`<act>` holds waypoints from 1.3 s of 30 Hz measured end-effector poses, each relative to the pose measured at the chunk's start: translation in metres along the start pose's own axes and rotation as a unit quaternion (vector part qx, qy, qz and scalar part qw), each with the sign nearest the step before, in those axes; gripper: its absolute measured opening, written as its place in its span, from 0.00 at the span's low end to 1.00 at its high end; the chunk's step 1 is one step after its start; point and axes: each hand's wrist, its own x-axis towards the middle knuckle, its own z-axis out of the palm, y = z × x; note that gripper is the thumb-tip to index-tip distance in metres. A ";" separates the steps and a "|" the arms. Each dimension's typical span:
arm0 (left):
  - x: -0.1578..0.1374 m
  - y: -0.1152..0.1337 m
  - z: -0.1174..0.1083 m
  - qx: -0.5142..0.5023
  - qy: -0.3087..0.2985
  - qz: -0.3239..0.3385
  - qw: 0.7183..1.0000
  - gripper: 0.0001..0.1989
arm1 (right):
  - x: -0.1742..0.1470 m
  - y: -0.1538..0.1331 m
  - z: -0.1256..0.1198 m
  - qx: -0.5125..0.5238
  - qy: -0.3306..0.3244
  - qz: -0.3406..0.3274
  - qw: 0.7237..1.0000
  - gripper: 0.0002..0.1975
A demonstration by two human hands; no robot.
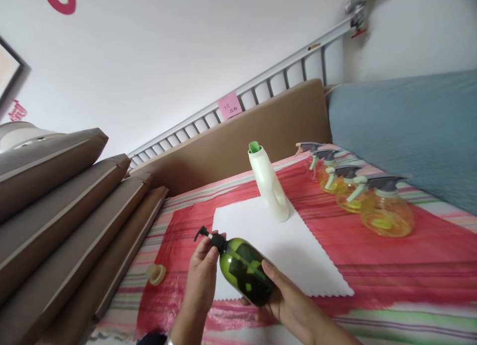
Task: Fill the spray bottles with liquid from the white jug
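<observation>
A dark green pump bottle [244,273] is tilted between my two hands, its black pump head pointing up and left. The fingers of my left hand [203,265] close round the black collar below the pump. My right hand [285,298] wraps round the bottle's base, thumb along its side. Behind it, an uncapped white jug [271,183] with a green spout stands on a white sheet [313,260] with scalloped edges. A pale cap [155,274] lies on the cloth left of my left hand.
Several spray bottles [387,216] with yellow liquid stand in a row at the right. Red plastic film [439,265] covers the striped cloth. Brown cushioned panels [74,206] lean at the left; a blue padded surface [406,126] is at the right. A radiator [278,84] lines the wall.
</observation>
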 end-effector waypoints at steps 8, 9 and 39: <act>0.004 0.012 0.002 0.023 -0.016 0.047 0.999 0.14 | 0.001 -0.004 0.000 -0.007 -0.020 -0.027 0.999 0.22; 0.004 0.012 0.001 0.028 -0.012 0.051 0.998 0.13 | 0.000 -0.004 0.000 -0.009 -0.019 -0.028 0.999 0.22; 0.001 0.016 0.006 -0.008 -0.032 0.071 0.997 0.24 | 0.001 -0.002 -0.006 0.010 -0.045 -0.024 0.999 0.24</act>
